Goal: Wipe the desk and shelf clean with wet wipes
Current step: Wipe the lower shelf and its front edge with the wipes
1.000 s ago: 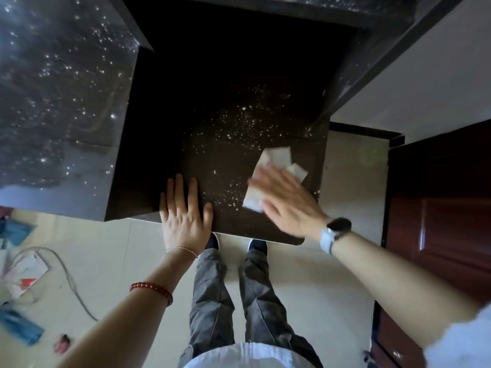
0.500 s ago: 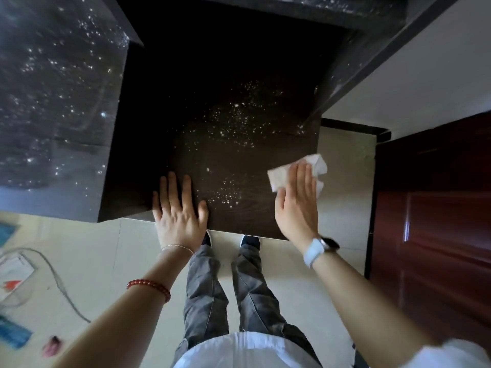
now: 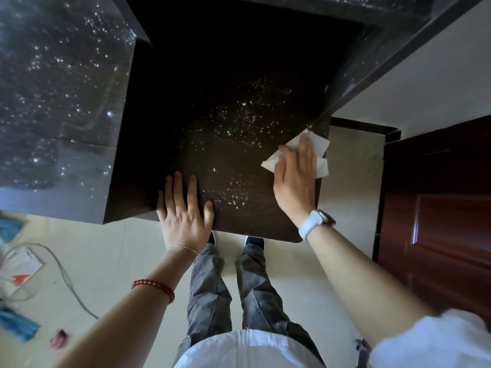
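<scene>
We see the white wipe [image 3: 316,150] lying crumpled on the dark desk [image 3: 239,144], at its right edge and about midway between the near and far ends. The right hand [image 3: 295,179] lies flat on top of the wipe, its fingers straight and close together, pressing it against the wood; corners of the wipe stick out to the left and right of the fingers. A watch with a pale band [image 3: 314,224] sits on that wrist, just over the desk's near right corner.

The left hand [image 3: 183,216] rests palm down on the near edge of the desk, fingers spread and straight, holding nothing. The two hands are well apart, with a patch of pale specks [image 3: 236,192] scattered on the wood between them. More specks [image 3: 247,115] lie farther back, toward the middle of the desk. The left arm wears a thin chain [image 3: 183,248] at the wrist and a red bead bracelet [image 3: 154,286] nearer to us.

To the left a dark shelf panel [image 3: 61,102] rises beside the desk, its surface dotted with many bright spots. A dark frame [image 3: 372,57] runs along the far right side.

Below the desk we see grey trousers [image 3: 212,288] and dark shoes [image 3: 255,240] on a pale floor [image 3: 111,256]. A grey cable [image 3: 66,277], some papers [image 3: 18,272] and blue items [image 3: 16,325] lie on the floor at the left, blurred. A reddish-brown door [image 3: 441,221] stands at the right.
</scene>
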The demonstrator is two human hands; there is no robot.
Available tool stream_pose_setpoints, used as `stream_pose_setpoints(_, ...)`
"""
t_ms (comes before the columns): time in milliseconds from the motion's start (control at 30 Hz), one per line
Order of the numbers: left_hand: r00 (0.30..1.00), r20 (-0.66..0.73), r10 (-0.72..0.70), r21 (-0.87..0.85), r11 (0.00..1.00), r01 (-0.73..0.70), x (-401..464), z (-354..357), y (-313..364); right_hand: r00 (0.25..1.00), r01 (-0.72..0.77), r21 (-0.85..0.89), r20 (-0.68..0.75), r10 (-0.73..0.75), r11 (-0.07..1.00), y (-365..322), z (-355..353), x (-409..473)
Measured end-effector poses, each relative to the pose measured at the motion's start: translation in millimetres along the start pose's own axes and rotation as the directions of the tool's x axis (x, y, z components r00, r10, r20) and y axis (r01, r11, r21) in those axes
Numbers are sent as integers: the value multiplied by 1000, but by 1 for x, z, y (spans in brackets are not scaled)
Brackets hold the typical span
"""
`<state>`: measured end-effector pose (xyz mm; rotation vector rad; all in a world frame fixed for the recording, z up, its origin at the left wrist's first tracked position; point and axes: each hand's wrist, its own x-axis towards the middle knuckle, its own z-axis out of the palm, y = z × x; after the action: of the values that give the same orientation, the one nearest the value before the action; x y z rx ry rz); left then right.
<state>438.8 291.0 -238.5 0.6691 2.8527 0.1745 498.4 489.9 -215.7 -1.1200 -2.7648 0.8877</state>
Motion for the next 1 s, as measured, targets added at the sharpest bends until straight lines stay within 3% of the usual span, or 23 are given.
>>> stream_pose_setpoints(200, 1000, -3, -6, -12, 1000, 6, 0, -2, 1, 941, -239, 46, -236, 243, 970, -17, 8, 26)
stream_pose_setpoints(333, 1000, 2, -8, -19, 1000, 8, 2, -4, 2, 881, -440, -25, -206, 426, 898, -30, 16, 43)
stream_pose_setpoints(367, 1000, 6, -7, -20, 1000, 7, 2, -4, 2, 912, -391, -79, -164, 375, 917, -36, 20, 43)
stream_pose_setpoints(433, 1000, 10, -4, -10, 1000, 4, 1, -4, 1, 997, -72, -174, 0, 73, 982, -50, 33, 34)
stream_pose_setpoints(467, 1000, 7, -6, -6, 1000, 6, 2, -5, 1, 985, 153, -196, 112, -133, 968, -55, 39, 26)
stream_pose_setpoints(500, 1000, 5, -10, -5, 1000, 10, 2, -5, 2, 925, 353, -214, 224, -306, 911, -54, 42, 20)
stream_pose_setpoints(567, 1000, 10, -14, -13, 1000, 14, 2, -6, 2, 808, 567, -258, 356, -469, 782, -38, 35, 19)
stream_pose_setpoints(633, 1000, 15, -18, -23, 1000, 18, 2, -7, 3, 866, 484, -300, 295, -403, 822, -17, 22, 27)
stream_pose_setpoints(733, 999, 21, -32, -36, 999, 33, 2, -8, 4, 994, 108, -336, 38, -101, 936, -3, 10, 57)
stream_pose_setpoints(800, 1000, 12, -23, -29, 999, 23, 2, -7, 3, 996, -63, -297, -72, 44, 953, -19, 14, 88)
stream_pose_setpoints(867, 1000, 6, -7, -16, 1000, 7, 3, -6, -1, 988, -149, -242, -85, 132, 959, -41, 22, 111)
stream_pose_setpoints(933, 1000, 11, 2, -10, 1000, -2, 3, -5, -2, 1000, 29, -280, 20, -25, 960, -58, 35, 110)
stream_pose_setpoints(1000, 1000, 9, 5, -10, 1000, -5, 2, -4, -2, 904, 418, -306, 230, -359, 855, -60, 42, 79)
